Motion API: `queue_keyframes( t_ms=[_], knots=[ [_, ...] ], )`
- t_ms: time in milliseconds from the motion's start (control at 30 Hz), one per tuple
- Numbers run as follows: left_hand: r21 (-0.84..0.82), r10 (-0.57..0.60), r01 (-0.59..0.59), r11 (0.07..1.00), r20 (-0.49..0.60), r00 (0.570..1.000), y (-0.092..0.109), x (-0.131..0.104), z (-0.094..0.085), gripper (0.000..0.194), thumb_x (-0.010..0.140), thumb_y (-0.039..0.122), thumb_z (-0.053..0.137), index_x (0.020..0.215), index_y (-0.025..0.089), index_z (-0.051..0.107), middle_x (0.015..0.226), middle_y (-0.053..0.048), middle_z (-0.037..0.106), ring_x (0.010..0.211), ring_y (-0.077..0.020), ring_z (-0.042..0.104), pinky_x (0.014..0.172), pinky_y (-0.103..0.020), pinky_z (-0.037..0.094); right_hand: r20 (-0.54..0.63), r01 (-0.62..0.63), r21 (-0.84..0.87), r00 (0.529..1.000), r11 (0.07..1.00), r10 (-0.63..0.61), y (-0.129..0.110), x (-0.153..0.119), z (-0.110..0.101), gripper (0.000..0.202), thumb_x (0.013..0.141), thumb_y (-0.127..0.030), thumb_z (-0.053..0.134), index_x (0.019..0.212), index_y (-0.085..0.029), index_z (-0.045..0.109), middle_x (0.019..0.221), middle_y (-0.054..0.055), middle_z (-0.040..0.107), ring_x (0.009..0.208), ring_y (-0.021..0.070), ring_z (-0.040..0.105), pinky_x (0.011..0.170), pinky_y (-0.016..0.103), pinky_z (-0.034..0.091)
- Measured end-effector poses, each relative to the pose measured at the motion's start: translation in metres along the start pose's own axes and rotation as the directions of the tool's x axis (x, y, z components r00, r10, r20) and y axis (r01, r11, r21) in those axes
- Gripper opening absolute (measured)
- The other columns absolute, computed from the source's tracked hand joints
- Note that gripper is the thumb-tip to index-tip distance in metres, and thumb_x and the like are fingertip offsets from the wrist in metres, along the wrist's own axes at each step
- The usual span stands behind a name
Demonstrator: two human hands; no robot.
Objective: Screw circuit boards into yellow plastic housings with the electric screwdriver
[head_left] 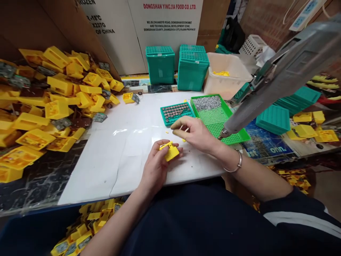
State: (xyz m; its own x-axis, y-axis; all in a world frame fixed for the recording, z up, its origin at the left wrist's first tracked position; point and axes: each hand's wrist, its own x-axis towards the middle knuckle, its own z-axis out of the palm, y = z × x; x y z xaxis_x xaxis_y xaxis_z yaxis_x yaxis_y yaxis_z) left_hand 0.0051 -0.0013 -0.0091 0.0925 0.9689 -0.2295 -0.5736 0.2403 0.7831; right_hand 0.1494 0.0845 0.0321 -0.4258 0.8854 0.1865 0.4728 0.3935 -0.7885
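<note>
My left hand (155,165) holds a small yellow plastic cover (172,153) with rows of tiny holes, between thumb and fingers over the white table. Just above and to the right, my right hand (195,133) is curled in a pinch; whatever its fingertips hold is too small to make out. Beyond the right fingertips lies a teal tray (167,122) with round, coin-like metal pieces in its pockets. A bright green perforated tray (213,117) with many small silvery screws sits behind my right hand. A tiny yellow piece (167,132) lies near the right fingertips.
A grey electric screwdriver (266,85) slants in from the right, its tip over the green tray. Yellow casings (58,89) are heaped at left. Teal tray stacks (193,69) and a translucent bin (226,80) stand behind. One loose casing (128,97) lies on the white tabletop (128,142).
</note>
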Motion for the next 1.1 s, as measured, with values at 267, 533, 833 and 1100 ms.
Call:
queue_keyframes(
  t_ms=[267, 533, 833, 1100],
  knots=[
    [0.031, 0.006, -0.005, 1.0, -0.02, 1.0, -0.003, 0.001, -0.003, 0.015, 0.084, 0.024, 0.056, 0.097, 0.02, 0.05, 0.092, -0.004, 0.07, 0.085, -0.021, 0.07, 0.073, -0.037, 0.056, 0.203, 0.086, -0.668, 0.977, 0.739, 0.07, -0.002, 0.064, 0.01, 0.023, 0.086, -0.015, 0.052, 0.091, -0.012, 0.074, 0.1, 0.015, 0.071, 0.09, 0.0223, 0.061, 0.076, 0.034, 0.043],
    [0.016, 0.033, -0.033, 0.999, -0.021, 0.999, -0.004, 0.001, -0.004, 0.025, 0.078, 0.021, 0.062, 0.098, 0.022, 0.049, 0.097, -0.002, 0.066, 0.091, -0.0202, 0.069, 0.085, -0.039, 0.053, 0.151, 0.044, -0.599, 0.987, 0.799, 0.059, -0.002, 0.065, 0.012, 0.021, 0.085, -0.015, 0.052, 0.09, -0.01, 0.072, 0.095, 0.014, 0.071, 0.084, 0.0191, 0.061, 0.075, 0.033, 0.043],
    [0.068, 0.162, -0.165, 0.984, 0.048, 0.986, -0.015, 0.005, -0.011, 0.037, 0.077, 0.013, 0.062, 0.109, 0.024, 0.047, 0.106, 0.0, 0.059, 0.098, -0.014, 0.057, 0.092, -0.032, 0.046, 0.279, -0.053, 0.159, 0.96, 0.986, 0.007, -0.006, -0.01, 0.007, 0.01, 0.079, -0.02, 0.063, 0.081, -0.014, 0.07, 0.077, 0.0, 0.069, 0.072, 0.0096, 0.059, 0.067, 0.022, 0.043],
    [0.421, 0.317, -0.304, 0.855, 0.04, 0.948, -0.012, -0.004, -0.008, 0.031, 0.082, 0.018, 0.061, 0.11, 0.023, 0.049, 0.101, -0.001, 0.054, 0.092, -0.0156, 0.053, 0.082, -0.025, 0.042, 0.14, 0.126, -0.125, 0.984, 0.984, -0.108, -0.01, -0.023, 0.018, 0.006, 0.083, -0.016, 0.058, 0.082, -0.015, 0.064, 0.082, 0.002, 0.066, 0.075, 0.0113, 0.055, 0.072, 0.025, 0.04]
  ],
)
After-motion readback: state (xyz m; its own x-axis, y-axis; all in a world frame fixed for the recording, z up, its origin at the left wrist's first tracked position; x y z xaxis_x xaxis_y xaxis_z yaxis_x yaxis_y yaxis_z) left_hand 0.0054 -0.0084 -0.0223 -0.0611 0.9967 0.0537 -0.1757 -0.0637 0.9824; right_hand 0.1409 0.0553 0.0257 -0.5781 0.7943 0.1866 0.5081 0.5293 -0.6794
